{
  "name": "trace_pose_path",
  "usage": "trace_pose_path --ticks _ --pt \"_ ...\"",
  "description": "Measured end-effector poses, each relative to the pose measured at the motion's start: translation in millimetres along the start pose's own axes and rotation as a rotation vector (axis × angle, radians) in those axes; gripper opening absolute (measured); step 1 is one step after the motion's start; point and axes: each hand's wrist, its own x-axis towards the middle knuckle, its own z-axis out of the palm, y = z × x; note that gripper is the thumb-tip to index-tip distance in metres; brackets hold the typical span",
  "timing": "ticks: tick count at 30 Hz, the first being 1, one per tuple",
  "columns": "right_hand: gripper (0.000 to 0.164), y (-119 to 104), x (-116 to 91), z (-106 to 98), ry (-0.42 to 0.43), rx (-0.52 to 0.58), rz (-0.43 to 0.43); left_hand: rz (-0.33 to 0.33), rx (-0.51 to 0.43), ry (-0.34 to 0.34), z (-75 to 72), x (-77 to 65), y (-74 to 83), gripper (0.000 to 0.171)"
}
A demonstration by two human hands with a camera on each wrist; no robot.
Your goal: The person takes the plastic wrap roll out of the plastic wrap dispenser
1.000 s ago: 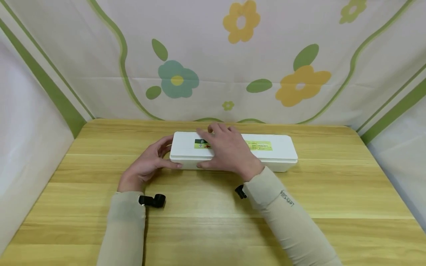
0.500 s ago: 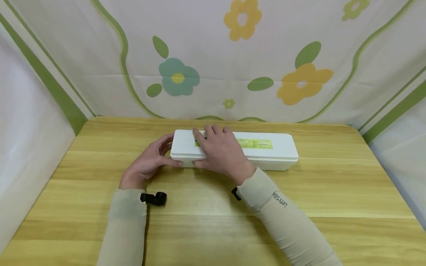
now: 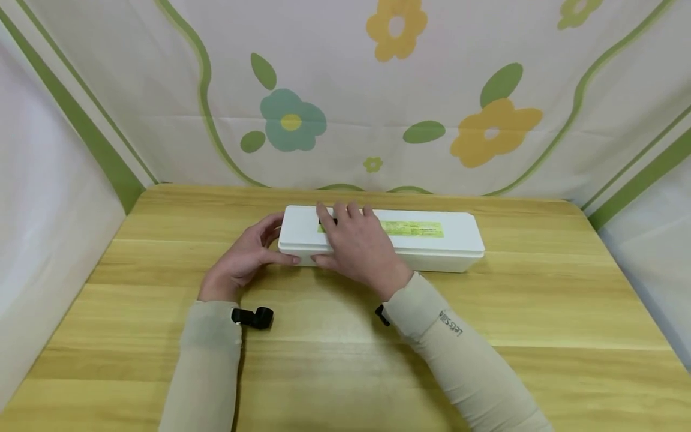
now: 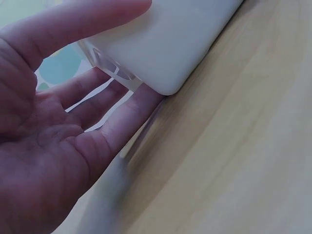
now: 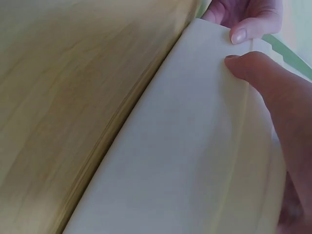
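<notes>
A long white lidded box (image 3: pixel 456 234) lies crosswise on the table, its lid seated on top. On the lid is a yellow-green label (image 3: pixel 415 229), partly covered by my right hand (image 3: pixel 360 247). That hand spans the box left of its middle, fingers over the lid and thumb (image 5: pixel 256 68) against the front face near the lid's seam. My left hand (image 3: pixel 245 255) grips the left end, with its thumb on the front face and its other fingers around the end and back. In the left wrist view, a recessed frame-like part (image 4: pixel 114 68) shows at that end of the box (image 4: pixel 165 44).
The wooden table (image 3: pixel 324 360) extends around the box on all sides. Behind it hangs a white curtain (image 3: pixel 345 84) printed with flowers. Similar cloth closes off the left and right sides. A black wrist camera (image 3: pixel 254 318) is strapped to the left sleeve.
My right hand has slid a little left along the box, covering more of the label's left end. The left hand keeps its hold. The head view has tilted slightly.
</notes>
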Motion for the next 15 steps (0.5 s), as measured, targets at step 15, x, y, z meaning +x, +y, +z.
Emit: trace_pose_path --ticks 15 --pt "0.087 -1.3 -4.1 7.4 0.107 -0.075 -0.007 0.008 -0.008 0.018 7.4 2.5 2.4 0.098"
